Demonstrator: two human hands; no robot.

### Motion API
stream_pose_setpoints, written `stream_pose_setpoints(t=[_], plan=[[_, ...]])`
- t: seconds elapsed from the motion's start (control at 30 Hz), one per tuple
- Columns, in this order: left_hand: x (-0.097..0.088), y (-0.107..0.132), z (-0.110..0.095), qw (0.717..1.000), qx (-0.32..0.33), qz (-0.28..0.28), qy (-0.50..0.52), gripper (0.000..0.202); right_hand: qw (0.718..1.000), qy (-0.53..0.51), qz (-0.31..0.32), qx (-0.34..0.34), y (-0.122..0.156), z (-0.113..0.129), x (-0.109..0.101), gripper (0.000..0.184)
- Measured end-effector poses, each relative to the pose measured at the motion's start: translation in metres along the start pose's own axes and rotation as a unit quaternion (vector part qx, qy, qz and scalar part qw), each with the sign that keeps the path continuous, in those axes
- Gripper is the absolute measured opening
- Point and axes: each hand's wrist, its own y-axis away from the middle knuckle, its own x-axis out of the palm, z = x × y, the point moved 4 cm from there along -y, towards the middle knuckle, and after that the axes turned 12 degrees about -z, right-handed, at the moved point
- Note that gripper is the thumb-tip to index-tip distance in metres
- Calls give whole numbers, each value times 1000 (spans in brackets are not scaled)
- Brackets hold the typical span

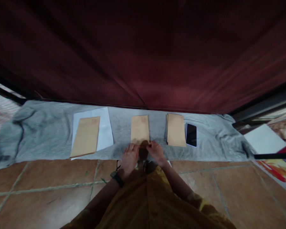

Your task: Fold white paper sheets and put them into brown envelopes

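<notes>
A brown envelope (139, 128) lies in the middle of a grey cloth (50, 130) spread on the floor. My left hand (129, 156) and my right hand (155, 151) meet at its near edge, fingers pinched on the envelope's bottom flap. A black band sits on my left wrist. To the left another brown envelope (85, 136) rests on a white sheet (106, 127). To the right lies a small stack of brown envelopes (175, 129).
A black phone (191, 135) lies beside the stack. A dark red curtain (143, 54) hangs behind the cloth. Brown tiled floor (43, 187) lies in front. White paper (264, 140) and colourful printed sheets (280, 168) sit at the right.
</notes>
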Motion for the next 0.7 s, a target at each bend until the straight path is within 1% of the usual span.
stream_pose_setpoints(t=[0.03, 0.07, 0.13, 0.2, 0.27, 0.37, 0.43, 0.5, 0.57, 0.63, 0.7], plan=[[3, 5, -8, 998, 60, -2, 6, 35, 1000, 28, 0, -10, 1, 1, 0, 27], [7, 10, -14, 994, 106, -4, 7, 37, 999, 51, 0, -17, 2, 2, -1, 28], [16, 18, -18, 988, 156, -8, 1, 43, 997, 75, -2, -25, 4, 4, -2, 29], [24, 25, -16, 984, 175, -11, 0, 49, 996, 84, -8, -29, 6, 5, -3, 29], [31, 30, -10, 984, 179, -19, 1, 54, 996, 87, -14, -32, 7, 5, -5, 28], [36, 34, -1, 985, 170, -32, -2, 60, 995, 94, -31, -32, 10, 5, -6, 28], [36, 35, 1, 986, 164, -28, -8, 60, 993, 94, -65, -42, 14, 3, -6, 30], [35, 36, -2, 986, 165, -18, -15, 59, 987, 79, -107, -88, 18, 3, -5, 33], [34, 36, -6, 985, 168, -10, -19, 59, 975, 41, -127, -178, 25, 5, 1, 35], [34, 36, -9, 984, 176, -2, -20, 58, 955, -12, -120, -271, 35, 5, 9, 39], [34, 36, -11, 982, 187, 11, -25, 57, 937, -48, -107, -328, 45, 2, 18, 43]])
